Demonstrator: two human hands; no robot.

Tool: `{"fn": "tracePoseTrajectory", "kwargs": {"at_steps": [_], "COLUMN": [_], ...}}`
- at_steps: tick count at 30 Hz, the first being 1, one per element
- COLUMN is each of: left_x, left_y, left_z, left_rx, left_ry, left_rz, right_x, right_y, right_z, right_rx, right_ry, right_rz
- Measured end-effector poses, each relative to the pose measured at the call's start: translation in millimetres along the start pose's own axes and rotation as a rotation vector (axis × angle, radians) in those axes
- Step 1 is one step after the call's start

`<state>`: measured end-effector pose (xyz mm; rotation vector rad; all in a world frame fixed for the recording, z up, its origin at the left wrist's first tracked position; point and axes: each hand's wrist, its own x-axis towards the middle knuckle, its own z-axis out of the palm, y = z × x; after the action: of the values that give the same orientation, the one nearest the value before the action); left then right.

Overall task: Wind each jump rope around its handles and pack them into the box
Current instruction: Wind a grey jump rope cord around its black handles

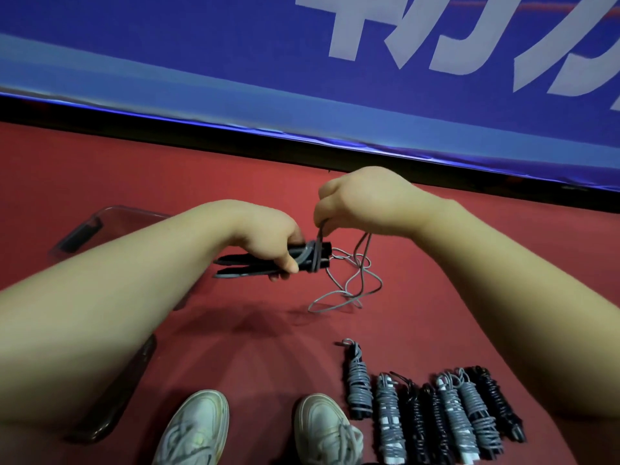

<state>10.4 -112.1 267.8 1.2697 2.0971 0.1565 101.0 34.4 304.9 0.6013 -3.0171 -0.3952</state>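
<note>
**Cord drops from the right hand onto handles held crosswise**

Nearest, two white lace-up trainers [194,427] stand on the red carpeted floor [134,162]. Just to their right lies a row of wound jump-rope bundles [432,411], side by side and touching, with their long axes pointing away from the person. I count seven, some grey-corded and some black, though the tight packing makes that count unsure. To the left sits one smoky clear plastic box [80,236], largely hidden under the left forearm. What it holds cannot be made out.

Further out, the left hand [268,243] grips a pair of black tapered plastic handles [241,266], its fingers curled round both. Their long axis runs left to right, with the slim ends to the left and the blunt ends to the right. A few turns of thin grey cord [312,258] wrap the blunt ends.

The right hand [362,203] hangs just above and beyond those ends, its fingertips pinching the cord where it rises from the wraps. It is the hand nearer the winding point, so the next turn probably passes round the handles, across their axis. The rest of this one rope lies in loose loops on the floor beneath it.

Farthest stands one blue banner with white lettering [302,62].
</note>
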Motion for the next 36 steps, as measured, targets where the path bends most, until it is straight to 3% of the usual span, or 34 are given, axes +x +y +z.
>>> {"fn": "tracePoseTrajectory", "kwargs": {"at_steps": [3, 6, 10, 13, 16, 19, 25, 27, 29, 33, 34, 36], "left_x": [-6, -13, -21, -23, -19, -14, -7, -7, -9, -14, -15, -14], "left_y": [0, -3, 2, 3, -2, -6, -20, -23, -25, -24, -23, -19], "left_z": [3, 2, -9, -24, -32, -34, -24, -23, -25, -29, -29, -30], "left_rx": [-0.106, -0.317, -0.674, -0.877, -1.057, -1.160, -1.153, -1.170, -1.242, -1.324, -1.323, -1.317], "left_ry": [-0.132, -0.218, -0.118, 0.128, 0.294, 0.390, 0.428, 0.428, 0.430, 0.373, 0.361, 0.354], "left_rz": [0.156, 0.310, 0.439, 0.435, 0.343, 0.243, 0.058, 0.052, 0.095, 0.180, 0.185, 0.186], "right_x": [-3, -13, -13, -4, -2, 0, 8, 10, 13, 9, 7, 5], "right_y": [9, 20, 9, -1, -8, -12, -9, -13, -17, -18, -17, -16], "right_z": [3, 22, 58, 70, 71, 74, 71, 66, 61, 56, 57, 62], "right_rx": [0.443, 0.954, 1.607, 1.593, 1.271, 0.835, 0.482, 0.513, 0.703, 1.525, 1.637, 1.627], "right_ry": [-0.127, -0.125, 0.128, 0.381, 0.563, 0.551, 0.405, 0.420, 0.393, 0.341, 0.312, 0.250], "right_rz": [0.081, 0.165, 0.321, 0.497, 0.516, 0.443, 0.633, 0.615, 0.598, 0.557, 0.545, 0.553]}}
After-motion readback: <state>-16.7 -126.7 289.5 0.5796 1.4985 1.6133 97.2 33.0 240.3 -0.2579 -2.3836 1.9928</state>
